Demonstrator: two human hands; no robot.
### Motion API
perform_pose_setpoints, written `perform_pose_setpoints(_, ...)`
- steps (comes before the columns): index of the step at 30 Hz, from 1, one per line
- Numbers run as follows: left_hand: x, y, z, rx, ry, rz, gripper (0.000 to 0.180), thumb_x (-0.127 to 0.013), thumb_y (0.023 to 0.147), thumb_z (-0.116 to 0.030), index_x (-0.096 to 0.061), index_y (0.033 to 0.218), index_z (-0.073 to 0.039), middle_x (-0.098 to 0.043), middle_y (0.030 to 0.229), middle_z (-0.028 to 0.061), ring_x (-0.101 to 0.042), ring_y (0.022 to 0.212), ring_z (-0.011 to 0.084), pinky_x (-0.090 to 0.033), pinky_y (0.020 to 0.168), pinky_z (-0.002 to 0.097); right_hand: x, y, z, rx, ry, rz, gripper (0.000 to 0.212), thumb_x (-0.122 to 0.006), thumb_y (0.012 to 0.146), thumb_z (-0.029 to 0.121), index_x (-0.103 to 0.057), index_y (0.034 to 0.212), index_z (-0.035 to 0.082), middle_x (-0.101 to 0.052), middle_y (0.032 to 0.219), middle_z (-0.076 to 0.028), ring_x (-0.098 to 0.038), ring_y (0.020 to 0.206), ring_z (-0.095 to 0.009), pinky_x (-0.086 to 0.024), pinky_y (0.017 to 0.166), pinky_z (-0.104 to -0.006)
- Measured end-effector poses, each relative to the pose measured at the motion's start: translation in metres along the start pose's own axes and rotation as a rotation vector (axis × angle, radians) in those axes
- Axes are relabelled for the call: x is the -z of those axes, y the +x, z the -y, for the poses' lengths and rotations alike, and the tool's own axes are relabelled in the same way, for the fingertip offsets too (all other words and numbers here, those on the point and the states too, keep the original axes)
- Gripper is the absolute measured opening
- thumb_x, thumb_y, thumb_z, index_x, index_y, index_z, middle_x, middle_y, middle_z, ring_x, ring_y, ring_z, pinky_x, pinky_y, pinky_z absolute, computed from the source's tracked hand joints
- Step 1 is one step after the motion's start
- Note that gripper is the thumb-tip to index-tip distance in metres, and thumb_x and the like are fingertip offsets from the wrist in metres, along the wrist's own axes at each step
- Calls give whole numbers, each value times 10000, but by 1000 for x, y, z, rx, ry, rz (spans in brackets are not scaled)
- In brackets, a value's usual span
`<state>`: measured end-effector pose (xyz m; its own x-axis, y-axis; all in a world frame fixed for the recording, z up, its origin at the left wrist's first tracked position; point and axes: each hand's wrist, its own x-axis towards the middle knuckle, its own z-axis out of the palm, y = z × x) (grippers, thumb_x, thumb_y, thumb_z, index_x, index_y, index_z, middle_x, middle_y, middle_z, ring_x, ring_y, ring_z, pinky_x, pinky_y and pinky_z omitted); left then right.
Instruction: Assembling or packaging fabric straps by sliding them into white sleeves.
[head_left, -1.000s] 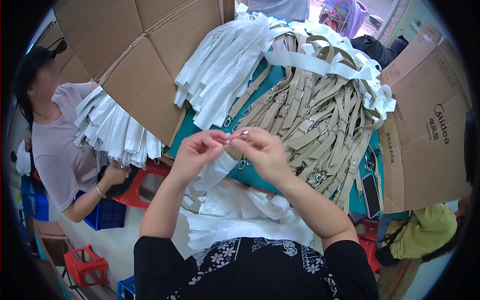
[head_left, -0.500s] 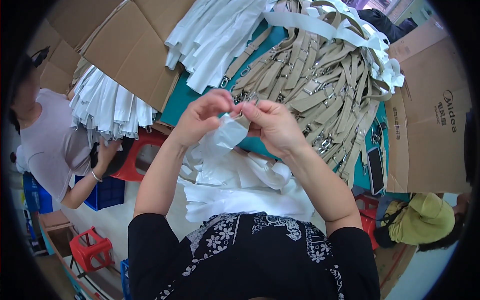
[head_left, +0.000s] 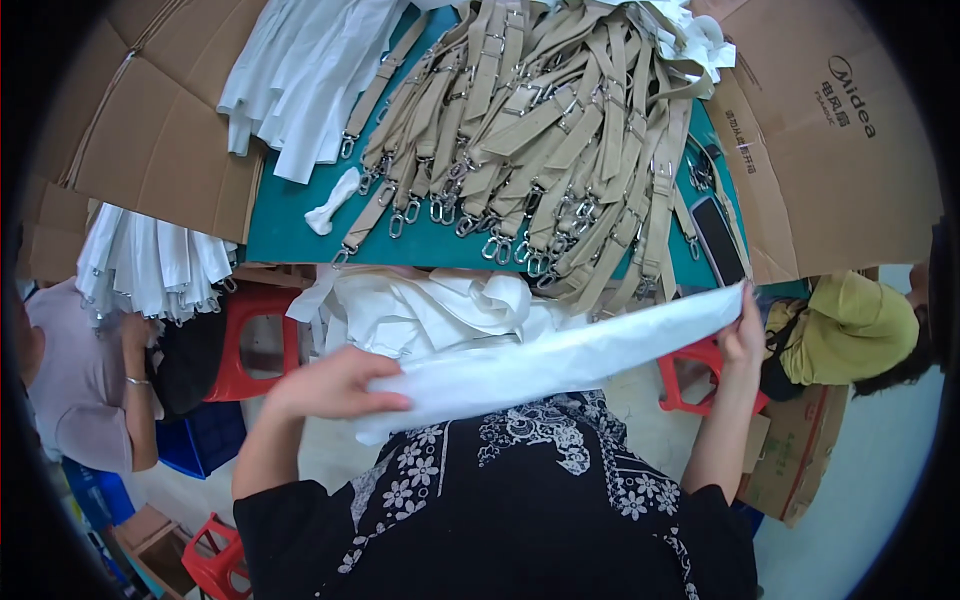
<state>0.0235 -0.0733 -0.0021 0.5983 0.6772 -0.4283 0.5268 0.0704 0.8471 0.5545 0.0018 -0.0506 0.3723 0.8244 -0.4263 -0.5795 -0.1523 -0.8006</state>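
A long, flat white plastic sleeve [head_left: 560,365] stretches across in front of my chest, rising to the right. My right hand [head_left: 742,335] is closed on its right end. At the left end is my left hand [head_left: 335,385], thumb and fingers over the sleeve and pinching it. Whatever lies inside the sleeve cannot be made out. Beyond it, a heap of beige straps [head_left: 560,120] with metal clasps covers the green table [head_left: 290,215]. Below the table edge sits a pile of white sleeve material [head_left: 420,310].
White sleeves [head_left: 300,80] lie at the table's back left, near a crumpled white piece [head_left: 332,203]. A phone [head_left: 718,240] rests at the right, beside a cardboard box [head_left: 820,150]. People sit on both sides. Red stools [head_left: 255,345] stand on the floor.
My hands have come down from the table edge and spread wide apart. The white plastic, bunched between them before, is now stretched out lengthwise. The view has shifted to the right.
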Motion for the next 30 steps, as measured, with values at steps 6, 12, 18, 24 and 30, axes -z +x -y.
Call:
perform_pose_setpoints(6, -68, 53, 22, -6, 166, -467, 158, -634, 771, -169, -608, 849, -35, -591, 698, 95, -550, 580, 202, -429, 527, 303, 195, 61, -96, -200, -9, -261, 202, -492, 890, 205, -558, 997, 48, -603, 938, -48, -578, 844, -156, -470, 787, -286)
perform_pose_setpoints(12, -8, 71, 55, -255, 520, -1384, 125, -657, 728, -134, -625, 814, -49, -529, 662, 72, -514, 616, 232, -419, 563, 319, 171, 65, -110, -79, -768, -385, 303, -578, 840, 252, -555, 1052, 36, -588, 754, -18, -523, 568, -105, -424, 460, -238)
perform_pose_setpoints(18, 65, 48, 70, 134, 873, -1302, 234, -670, 710, -226, -643, 896, -88, -491, 818, 73, -488, 773, 239, -423, 626, 339, 95, 43, -86, 512, -1185, -94, 195, -550, 848, 172, -604, 900, -9, -574, 673, -22, -491, 543, -70, -387, 477, -212)
perform_pose_setpoints(24, 75, 62, 55, 179, 875, -1311, 205, -687, 701, -223, -564, 694, -59, -485, 762, 54, -508, 737, 249, -416, 597, 338, -57, -52, -93, 890, -1130, 431, 83, -570, 794, 61, -619, 764, 1, -603, 681, -85, -557, 585, -125, -427, 540, -223)
perform_pose_setpoints(30, -32, 85, 16, -5, 92, -844, 274, -719, 686, -231, -542, 625, -31, -491, 586, 61, -494, 535, 191, -377, 494, 299, -126, -91, -128, 858, -1231, 790, 51, -621, 749, 90, -636, 754, 41, -608, 677, -78, -572, 529, -188, -442, 467, -281)
